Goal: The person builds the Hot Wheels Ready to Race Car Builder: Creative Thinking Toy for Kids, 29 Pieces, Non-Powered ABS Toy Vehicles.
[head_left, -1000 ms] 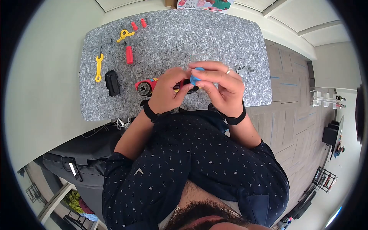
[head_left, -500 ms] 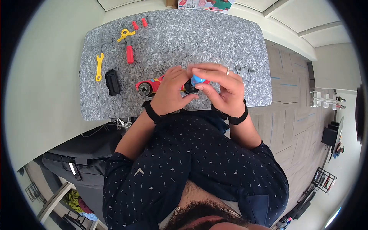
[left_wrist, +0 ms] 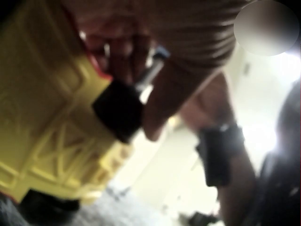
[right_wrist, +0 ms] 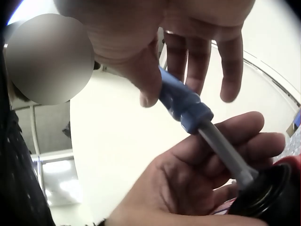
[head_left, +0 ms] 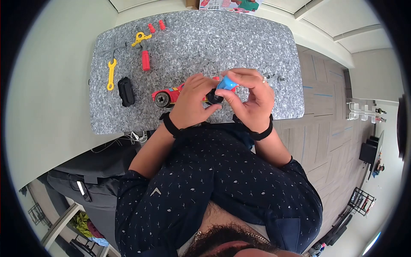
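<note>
A red toy car (head_left: 171, 92) with black wheels is held on its side by my left hand (head_left: 190, 100), whose fingers wrap its body; its yellow underside (left_wrist: 56, 108) shows in the left wrist view. Between thumb and fingers, my right hand (head_left: 253, 96) pinches the blue handle (right_wrist: 181, 99) of a screwdriver. Its grey shaft (right_wrist: 228, 153) slants down to the middle of a black wheel (right_wrist: 268, 193) in the right wrist view. Part of the car lies hidden behind my left hand.
On the speckled table (head_left: 188, 47) lie a yellow wrench (head_left: 111, 75), a red-handled hammer (head_left: 145, 60), a black case (head_left: 126, 92) and two small red pieces (head_left: 162, 25) at the left. Grey parts (head_left: 280, 79) lie right of my hands, and a printed box (head_left: 227, 5) stands behind the table.
My right hand has shifted slightly right, and the blue handle tilts further and shows more. My left thumb has moved away from the blue handle, while the car stays nearly in place.
</note>
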Demonstrator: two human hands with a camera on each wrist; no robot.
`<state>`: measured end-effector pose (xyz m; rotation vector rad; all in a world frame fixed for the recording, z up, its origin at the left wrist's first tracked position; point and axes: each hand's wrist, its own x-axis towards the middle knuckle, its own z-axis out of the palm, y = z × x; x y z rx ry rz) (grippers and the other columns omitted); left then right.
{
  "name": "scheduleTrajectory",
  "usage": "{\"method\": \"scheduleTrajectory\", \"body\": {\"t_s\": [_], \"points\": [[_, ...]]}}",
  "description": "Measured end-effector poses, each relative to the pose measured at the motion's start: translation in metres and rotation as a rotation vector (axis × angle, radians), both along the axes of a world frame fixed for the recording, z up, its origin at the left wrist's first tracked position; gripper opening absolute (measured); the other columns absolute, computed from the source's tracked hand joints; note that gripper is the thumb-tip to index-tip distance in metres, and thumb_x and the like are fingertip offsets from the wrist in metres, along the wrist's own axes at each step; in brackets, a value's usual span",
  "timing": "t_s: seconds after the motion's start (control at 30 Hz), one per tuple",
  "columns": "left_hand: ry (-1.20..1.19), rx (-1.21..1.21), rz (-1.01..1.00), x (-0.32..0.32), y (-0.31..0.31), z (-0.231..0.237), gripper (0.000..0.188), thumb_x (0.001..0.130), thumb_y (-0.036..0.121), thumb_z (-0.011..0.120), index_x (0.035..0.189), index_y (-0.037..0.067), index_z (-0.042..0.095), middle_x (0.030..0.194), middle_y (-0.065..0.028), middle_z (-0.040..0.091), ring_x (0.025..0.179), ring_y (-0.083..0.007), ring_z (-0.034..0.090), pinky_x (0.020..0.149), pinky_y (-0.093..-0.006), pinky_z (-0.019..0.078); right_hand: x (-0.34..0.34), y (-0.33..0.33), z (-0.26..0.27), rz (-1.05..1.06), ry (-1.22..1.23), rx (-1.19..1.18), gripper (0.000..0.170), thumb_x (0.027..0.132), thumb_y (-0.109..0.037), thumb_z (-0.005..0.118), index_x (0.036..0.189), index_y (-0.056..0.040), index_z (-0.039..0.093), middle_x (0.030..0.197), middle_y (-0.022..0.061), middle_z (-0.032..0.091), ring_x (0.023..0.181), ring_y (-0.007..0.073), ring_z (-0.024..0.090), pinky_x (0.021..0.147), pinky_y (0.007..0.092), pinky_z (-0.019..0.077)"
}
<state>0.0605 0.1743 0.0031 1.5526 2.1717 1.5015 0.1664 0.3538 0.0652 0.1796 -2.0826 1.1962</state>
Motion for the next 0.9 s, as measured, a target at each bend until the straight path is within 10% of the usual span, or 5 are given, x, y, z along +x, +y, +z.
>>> {"method": "scheduleTrajectory", "body": {"t_s": [0.53, 0.9], "points": [[0.093, 0.055, 0.041, 0.001, 0.002, -0.009, 0.060, 0.078, 0.021, 0.093, 0.130, 0.004, 0.070, 0.116, -0.0137, 0.073, 0.115, -0.0382, 0.067, 0.117, -0.0543, 0.0443, 0.004, 0.003, -0.004, 0.191, -0.083, -0.029, 0.051, 0.090, 0.003, 0.093, 0.132, -0.0039, 0.066, 0.130, 0.0196, 0.073, 0.115, 0.0295, 0.078, 0.101, 0.0408, 0.0624], [0.016, -0.023, -0.003, 0.000, 0.001, -0.005, 0.058, 0.078, 0.018, 0.094, 0.130, 0.005, 0.073, 0.126, -0.0149, 0.075, 0.126, -0.0411, 0.066, 0.123, -0.0565, 0.0430, -0.001, -0.007, -0.019, 0.016, 0.080, -0.104, 0.049, 0.083, -0.006, 0.101, 0.122, -0.0064, 0.070, 0.118, 0.0153, 0.080, 0.100, 0.0239, 0.080, 0.083, 0.0340, 0.0631]]}}
